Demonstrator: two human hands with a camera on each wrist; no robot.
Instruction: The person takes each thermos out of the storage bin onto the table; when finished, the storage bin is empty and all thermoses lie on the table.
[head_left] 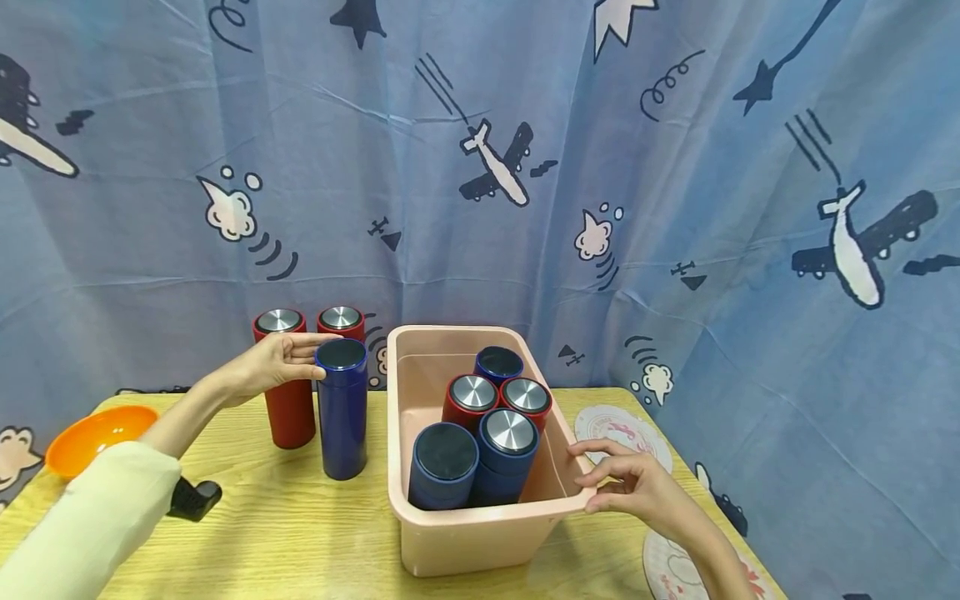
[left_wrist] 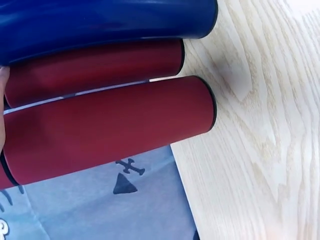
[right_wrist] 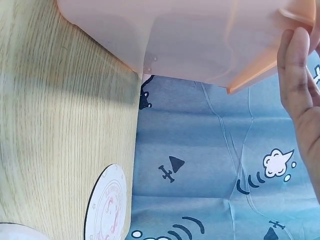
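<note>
My left hand (head_left: 281, 367) grips the top of a tall blue thermos flask (head_left: 342, 425), thumb at the near side of the lid and fingers reaching behind it. The flask stands upright on the table. Right behind it are two red flasks (head_left: 291, 412) with silver lids, and their long bodies (left_wrist: 110, 130) lie close beside the blue one in the left wrist view. With thumb and fingers my right hand (head_left: 637, 487) holds the right rim of a pink plastic bin (head_left: 465, 546). Inside the bin stand several flasks: blue ones (head_left: 442, 467) at the front and back, red ones (head_left: 471, 396) between.
An orange bowl (head_left: 101, 433) sits at the left table edge, partly behind my sleeve, with a black handle (head_left: 195, 500) near it. Two round white printed mats (head_left: 622, 425) lie on the right. A blue patterned curtain (head_left: 480, 250) hangs behind the wooden table (head_left: 247, 533).
</note>
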